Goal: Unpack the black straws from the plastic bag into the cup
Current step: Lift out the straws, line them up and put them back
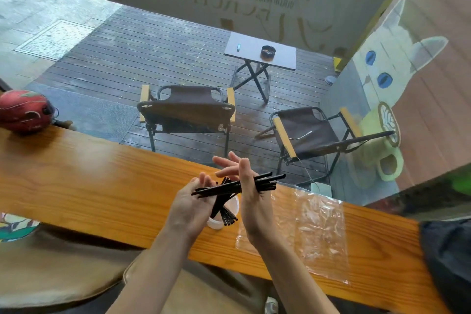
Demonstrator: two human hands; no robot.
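Observation:
A bundle of black straws (270, 181) lies roughly level above the wooden counter, pressed between my two palms. My left hand (190, 205) cups the bundle's left end with fingers spread. My right hand (251, 194) grips it near the middle, fingers extended. Just below the hands stands a white cup (224, 214) with several black straws (228, 218) leaning in it, partly hidden by my left hand. The clear plastic bag (318, 232) lies flat and crumpled on the counter to the right of my right forearm.
The wooden counter (89, 186) runs diagonally in front of a window. A red helmet (24, 111) sits at its far left end, a dark cloth item (448, 262) at its right end. Beyond the glass are two folding chairs (186, 109) and a small table (260, 51).

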